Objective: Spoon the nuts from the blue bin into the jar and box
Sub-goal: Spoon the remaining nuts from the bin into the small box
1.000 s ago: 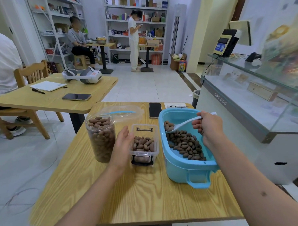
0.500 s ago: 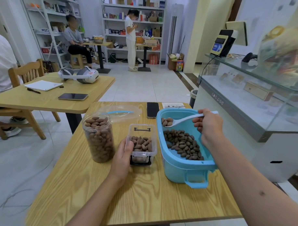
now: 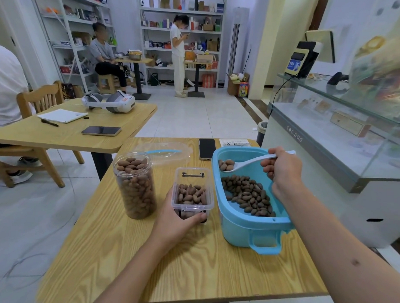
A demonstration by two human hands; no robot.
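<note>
A blue bin [image 3: 237,231] with brown nuts [image 3: 247,195] lying in its bottom stands on the right of the wooden table [image 3: 198,271]. My right hand [image 3: 283,168] grips a white spoon [image 3: 247,162] that carries a few nuts above the bin's far left corner. Left of the bin sits a small clear box [image 3: 192,193], partly filled with nuts. My left hand [image 3: 176,222] holds its near left corner, thumb along the front wall. A clear jar [image 3: 135,186], almost full of nuts, stands left of the box.
A clear lid [image 3: 165,152] with a blue strip and a black phone [image 3: 207,148] lie at the table's far edge. A glass counter [image 3: 343,132] runs along the right. Another table [image 3: 64,131] with a headset stands to the left; people are further back.
My right hand has lifted the spoon out of the nut pile with nuts in it, up to the bin's far left. My left hand has closed on the box's near corner.
</note>
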